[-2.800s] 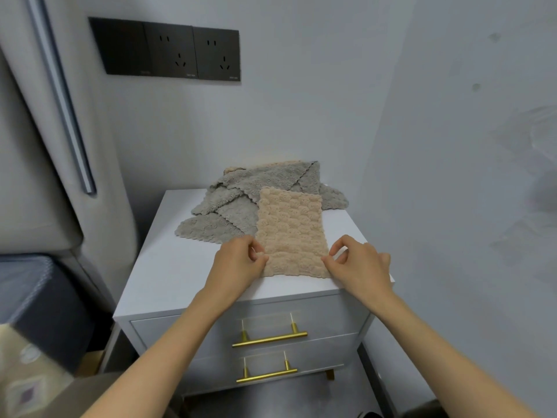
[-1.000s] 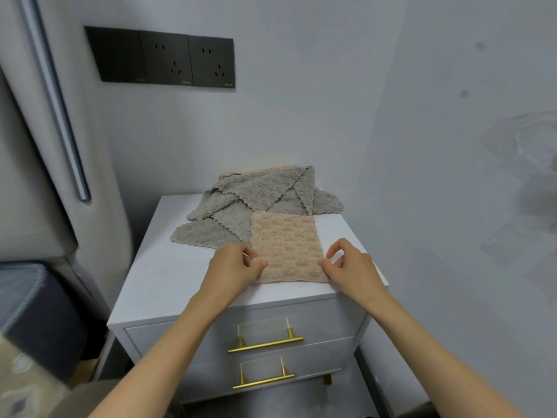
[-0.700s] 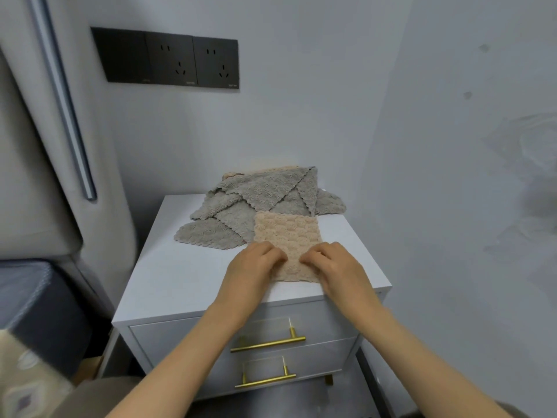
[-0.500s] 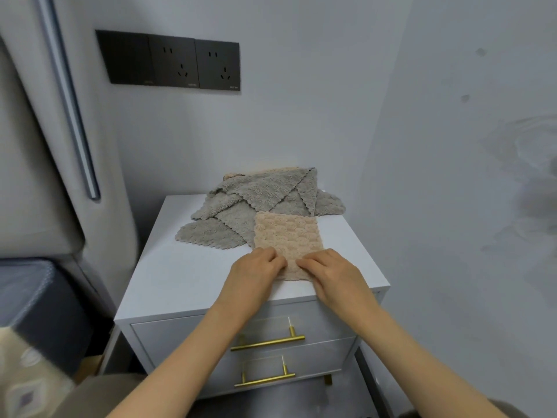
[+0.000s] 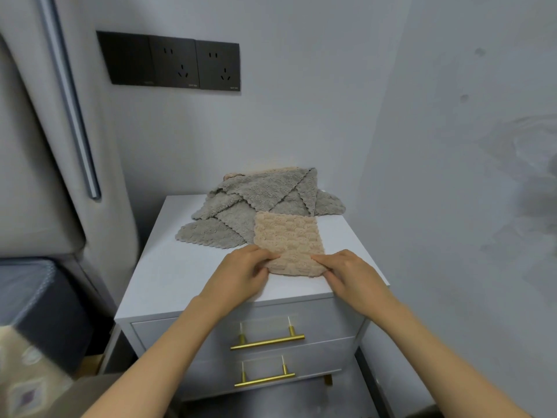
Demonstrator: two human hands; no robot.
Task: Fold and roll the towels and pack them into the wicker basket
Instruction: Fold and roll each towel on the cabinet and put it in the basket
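A folded beige towel [image 5: 287, 239] lies on the white nightstand [image 5: 180, 267], its near end turned up into the start of a roll. My left hand [image 5: 241, 274] pinches the near left part of that roll. My right hand [image 5: 351, 274] pinches the near right part, fingers on top and thumb underneath. Behind the beige towel sits a heap of grey towels [image 5: 259, 200] with scalloped edges. No wicker basket shows in this view.
The nightstand stands in a wall corner, with two drawers and gold handles [image 5: 267, 342]. Black wall sockets [image 5: 168, 63] hang above. A padded headboard and a dark bed edge [image 5: 39, 300] lie to the left.
The beige towel looks shorter than before, its near end rolled away from me. My hands came together over its near edge, then spread back to its two sides.
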